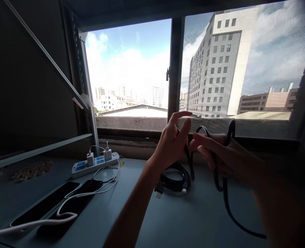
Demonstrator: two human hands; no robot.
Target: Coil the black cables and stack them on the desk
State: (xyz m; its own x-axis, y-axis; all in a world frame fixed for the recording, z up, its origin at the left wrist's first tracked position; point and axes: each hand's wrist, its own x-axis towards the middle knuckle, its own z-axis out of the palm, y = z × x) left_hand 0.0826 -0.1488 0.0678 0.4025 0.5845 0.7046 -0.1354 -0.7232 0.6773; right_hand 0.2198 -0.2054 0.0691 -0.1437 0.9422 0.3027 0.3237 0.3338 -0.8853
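Right hand [222, 151], grip pinching looped black cable [225, 196], left hand [174, 141], thumb and forefinger spread

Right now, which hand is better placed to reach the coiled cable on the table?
Probably the left hand: it appears nearer the coiled cable; the right hand, holding looped cable, is farther right.

Black cable [225, 193], blue-and-white power strip [98, 161]

Two flat dark devices [51, 198] lie near a white power strip [98, 161].
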